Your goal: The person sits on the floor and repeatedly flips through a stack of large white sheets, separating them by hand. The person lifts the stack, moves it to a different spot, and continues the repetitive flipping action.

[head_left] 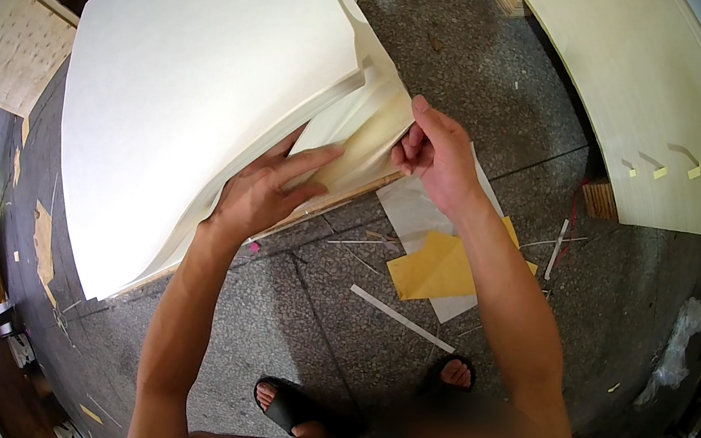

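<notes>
A stack of large white sheets (pixel 211 62) lies in front of me, its near right edge lifted into a gap. My left hand (pixel 264 188) reaches into that gap with fingers apart; some fingertips are hidden under the upper sheets, while others lie against the cream-coloured sheet (pixel 369 122) below. At the stack's right corner, my right hand (pixel 437 152) has its fingers curled around the edge of this cream sheet, which looks creased and slightly bowed. The sheets' exact material cannot be made out.
Yellow paper scraps (pixel 434 268) and a white strip (pixel 402 319) litter the speckled floor (pixel 266 297) by my feet. A pale panel stack (pixel 649 100) stands at the right on wooden blocks (pixel 600 200). Crumpled clear plastic (pixel 675 349) lies farther right; a plywood board (pixel 10 41) is at left.
</notes>
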`<state>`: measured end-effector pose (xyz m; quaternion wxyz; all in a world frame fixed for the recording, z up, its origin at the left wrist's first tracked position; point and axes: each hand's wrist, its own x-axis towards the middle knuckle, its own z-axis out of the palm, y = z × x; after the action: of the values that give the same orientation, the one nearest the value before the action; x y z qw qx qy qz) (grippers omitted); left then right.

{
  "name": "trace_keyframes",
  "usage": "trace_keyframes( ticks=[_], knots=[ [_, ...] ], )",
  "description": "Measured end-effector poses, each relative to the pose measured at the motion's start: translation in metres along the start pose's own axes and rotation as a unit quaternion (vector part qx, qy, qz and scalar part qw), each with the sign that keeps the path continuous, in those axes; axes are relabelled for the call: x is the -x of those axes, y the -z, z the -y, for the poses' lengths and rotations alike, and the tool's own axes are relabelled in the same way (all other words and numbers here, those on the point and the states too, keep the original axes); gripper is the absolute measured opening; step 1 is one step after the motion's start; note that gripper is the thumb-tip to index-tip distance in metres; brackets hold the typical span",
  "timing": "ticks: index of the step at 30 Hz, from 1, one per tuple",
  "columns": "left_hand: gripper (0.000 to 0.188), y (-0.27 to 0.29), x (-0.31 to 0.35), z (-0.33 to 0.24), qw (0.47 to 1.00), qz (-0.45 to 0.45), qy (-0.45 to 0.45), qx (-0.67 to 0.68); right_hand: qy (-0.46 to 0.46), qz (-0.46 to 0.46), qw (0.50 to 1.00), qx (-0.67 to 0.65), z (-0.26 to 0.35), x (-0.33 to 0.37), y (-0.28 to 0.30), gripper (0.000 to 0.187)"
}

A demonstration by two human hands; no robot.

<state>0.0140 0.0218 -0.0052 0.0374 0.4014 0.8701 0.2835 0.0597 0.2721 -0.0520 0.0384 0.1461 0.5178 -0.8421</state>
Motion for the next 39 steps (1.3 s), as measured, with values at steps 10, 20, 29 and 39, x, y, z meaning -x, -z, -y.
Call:
trace_keyframes(
  ticks=[10,20,29,39],
  knots=[
    [0.060,-0.002,0.002,0.003,0.999,0.003,-0.005,-0.033,0.009,-0.007,1.000,0.013,0.011,-0.001,-0.005,0.038],
    [0.057,-0.001,0.001,0.001,1.000,0.010,0.020,0.004,0.010,-0.006,1.000,-0.024,0.002,-0.001,-0.001,0.038],
    [0.046,-0.004,0.003,0.008,0.999,-0.016,-0.021,-0.037,0.010,-0.006,1.000,0.025,0.010,0.003,-0.006,0.039],
    [0.065,-0.005,0.003,0.007,1.000,-0.004,0.004,-0.015,0.006,-0.007,1.000,0.012,0.011,0.001,-0.006,0.040]
  ],
)
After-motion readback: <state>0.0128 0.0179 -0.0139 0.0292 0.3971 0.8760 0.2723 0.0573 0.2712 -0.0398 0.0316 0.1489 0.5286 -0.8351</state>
